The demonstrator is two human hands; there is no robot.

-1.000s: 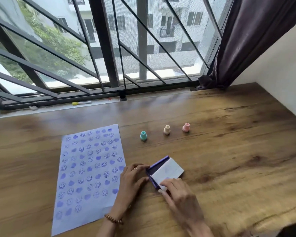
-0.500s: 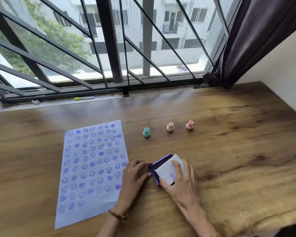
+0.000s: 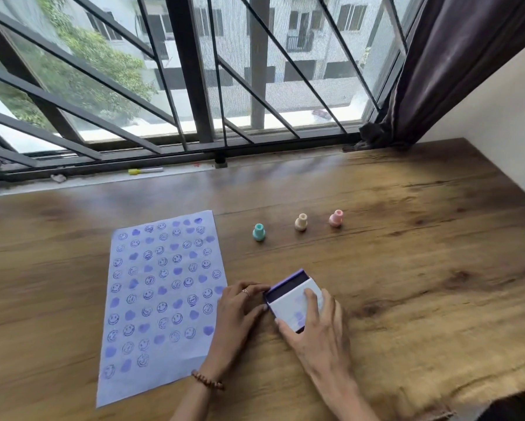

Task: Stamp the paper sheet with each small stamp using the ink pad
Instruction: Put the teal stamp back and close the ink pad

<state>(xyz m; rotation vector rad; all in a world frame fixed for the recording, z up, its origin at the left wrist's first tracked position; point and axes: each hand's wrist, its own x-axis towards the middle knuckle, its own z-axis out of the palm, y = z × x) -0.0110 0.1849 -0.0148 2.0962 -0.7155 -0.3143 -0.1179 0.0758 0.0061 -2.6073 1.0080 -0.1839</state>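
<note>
A pale blue paper sheet (image 3: 164,299) covered with purple smiley and heart prints lies on the wooden table. To its right sits the purple ink pad (image 3: 291,299) with its white lid nearly down over the dark pad. My left hand (image 3: 240,314) holds the pad's left edge. My right hand (image 3: 315,326) rests flat on the lid, fingers spread over it. Three small stamps stand upright in a row beyond: teal stamp (image 3: 259,232), beige stamp (image 3: 301,222), pink stamp (image 3: 335,218).
The wooden table (image 3: 422,268) runs to a barred window at the back and a white wall on the right. A dark curtain (image 3: 437,71) hangs at the back right corner. A yellow-capped marker (image 3: 145,170) lies on the sill.
My right hand has slid from the lid's near corner up onto its top and pressed the lid lower over the pad. My left hand stays at the pad's left edge.
</note>
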